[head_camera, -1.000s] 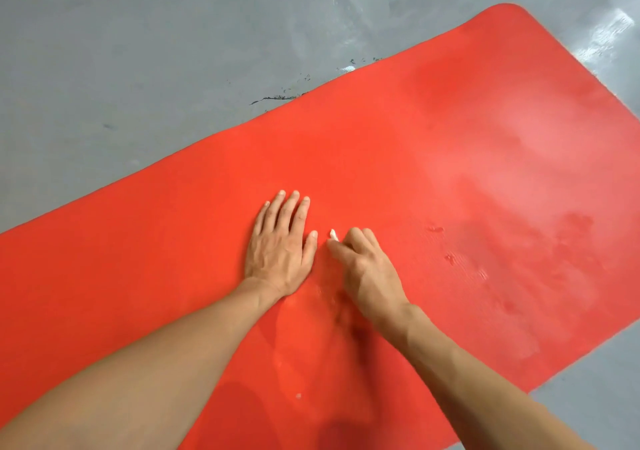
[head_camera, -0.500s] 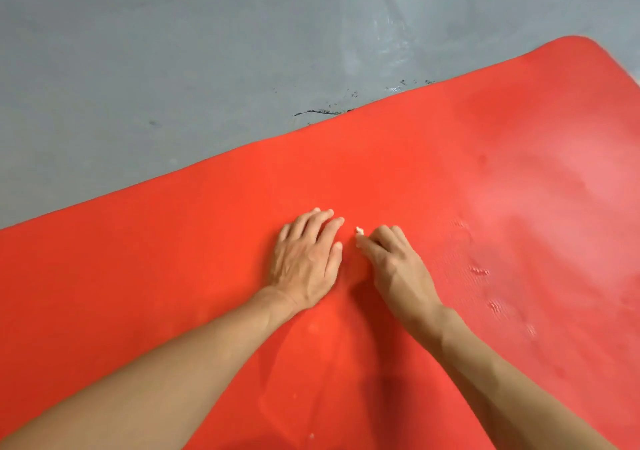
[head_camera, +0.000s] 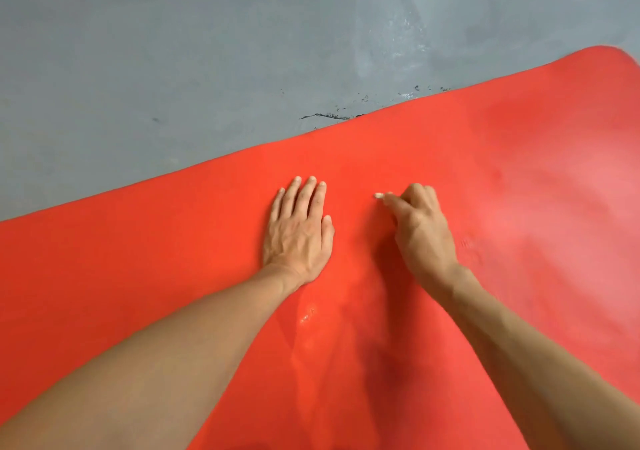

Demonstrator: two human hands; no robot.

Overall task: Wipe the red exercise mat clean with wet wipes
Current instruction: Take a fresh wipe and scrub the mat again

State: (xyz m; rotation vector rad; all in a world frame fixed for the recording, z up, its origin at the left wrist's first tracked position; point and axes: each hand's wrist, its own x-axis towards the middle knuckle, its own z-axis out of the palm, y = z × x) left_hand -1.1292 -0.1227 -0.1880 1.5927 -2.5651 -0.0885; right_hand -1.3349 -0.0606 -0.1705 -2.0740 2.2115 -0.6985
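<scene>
The left hand [head_camera: 299, 231] lies flat, palm down, fingers straight and together, pressing the red exercise mat [head_camera: 173, 248]. The right hand [head_camera: 420, 233] rests beside it with fingers curled, pinching a small white wet wipe [head_camera: 379, 195] whose tip shows at the fingertips. The mat is smooth foam with a rounded corner, laid diagonally on the grey floor [head_camera: 173, 68]; damp, paler patches mark its right portion. Compared with 0.5 s ago, the hands sit farther apart and the left fingers are straighter.
</scene>
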